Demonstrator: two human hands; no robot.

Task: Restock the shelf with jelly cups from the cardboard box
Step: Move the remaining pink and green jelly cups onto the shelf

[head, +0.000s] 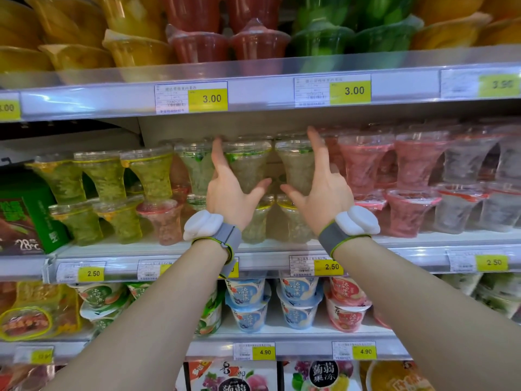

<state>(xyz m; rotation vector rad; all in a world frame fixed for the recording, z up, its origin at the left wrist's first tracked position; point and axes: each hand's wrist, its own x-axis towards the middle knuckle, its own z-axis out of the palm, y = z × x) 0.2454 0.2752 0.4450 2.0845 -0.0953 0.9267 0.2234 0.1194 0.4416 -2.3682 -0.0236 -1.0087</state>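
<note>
Your two hands reach into the middle shelf (282,245) of a shop display, each wrapped around one clear jelly cup in the upper tier. Your left hand (228,193) grips the left green-lidded cup (248,165), thumb under its narrow waist and index finger up along its left side. Your right hand (321,193) grips the neighbouring cup (296,165) the same way, mirrored, index finger raised along its right side. The two cups stand upright, just beside each other, above a lower tier of similar cups (258,221) on the same shelf. Yellow-green cups (104,176) fill the row to your left, pink cups (363,162) to your right. A grey strap with a white pod sits on each wrist (217,230). Yellow price tags (331,267) along the shelf edge read 2.50. The cardboard box is out of view.
</note>
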